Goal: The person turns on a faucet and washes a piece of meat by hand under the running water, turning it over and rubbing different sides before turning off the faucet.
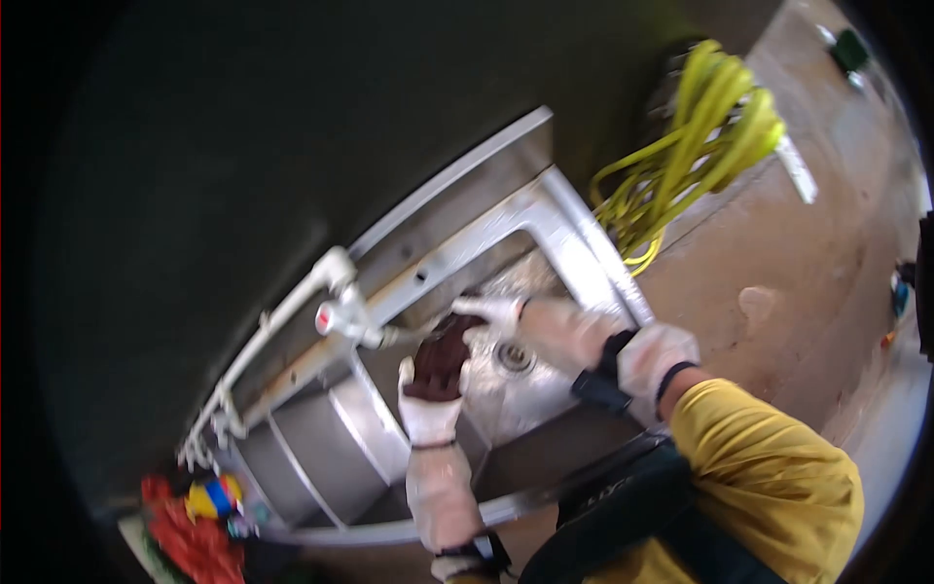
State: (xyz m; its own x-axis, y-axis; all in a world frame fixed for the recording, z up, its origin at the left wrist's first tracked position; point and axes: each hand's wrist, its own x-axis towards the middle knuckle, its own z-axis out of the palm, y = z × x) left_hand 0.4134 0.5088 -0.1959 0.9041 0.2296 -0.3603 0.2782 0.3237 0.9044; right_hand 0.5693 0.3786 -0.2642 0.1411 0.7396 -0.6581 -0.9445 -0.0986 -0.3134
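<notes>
Both of my hands wear white gloves and hold a soft dark maroon piece [443,358] over the stainless steel sink [574,263]. It may be a cloth or a glove; blur hides which. My left hand [430,414] cups it from below, with the thumb raised along its side. At its upper end, my right hand [491,313] grips it with curled fingers. The spout of a white tap [355,326] with a red mark reaches close beside the piece. Whether water runs is not clear. A round drain [515,357] shows in the basin beneath my right forearm.
White piping [268,321] runs along the sink's back edge. A second basin [311,443] lies to the left. Yellow hose [696,146] hangs in coils beyond the right end. Red material [195,530] and a yellow-and-blue item [214,496] sit at lower left. Brown floor [769,302] extends right.
</notes>
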